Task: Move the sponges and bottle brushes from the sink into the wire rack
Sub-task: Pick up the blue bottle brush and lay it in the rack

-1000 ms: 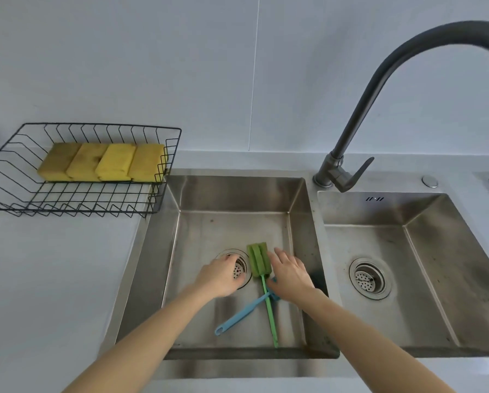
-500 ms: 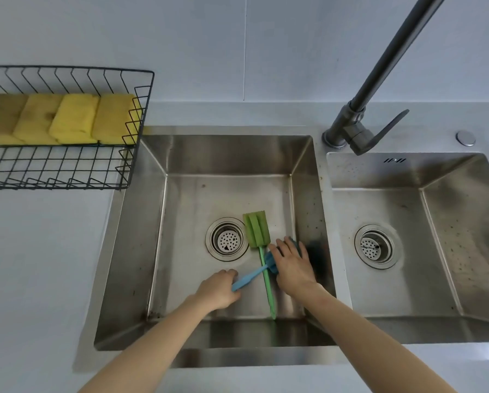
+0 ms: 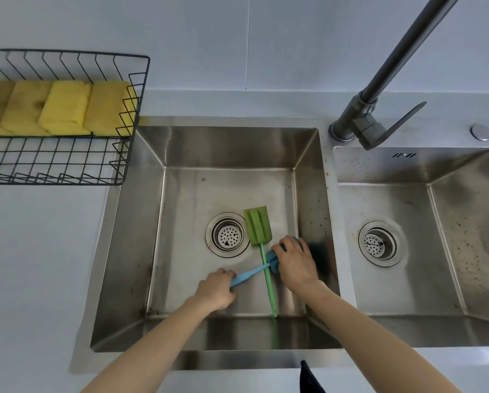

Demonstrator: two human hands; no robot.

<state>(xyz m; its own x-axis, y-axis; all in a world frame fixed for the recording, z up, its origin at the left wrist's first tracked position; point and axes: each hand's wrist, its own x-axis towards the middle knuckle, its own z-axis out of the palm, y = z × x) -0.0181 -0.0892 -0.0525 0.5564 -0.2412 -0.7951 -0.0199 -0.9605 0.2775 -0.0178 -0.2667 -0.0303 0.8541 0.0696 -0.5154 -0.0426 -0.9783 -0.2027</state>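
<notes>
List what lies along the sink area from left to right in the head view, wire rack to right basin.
wire rack → left drain → green bottle brush → faucet → right drain

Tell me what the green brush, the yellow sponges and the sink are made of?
The green brush looks like soft foam on a thin plastic stick: matte ridged head, smooth handle. The yellow sponges look like spongy foam, dull and a bit stained. The sink looks like brushed steel: grey, shiny, with blurry reflections.
</notes>
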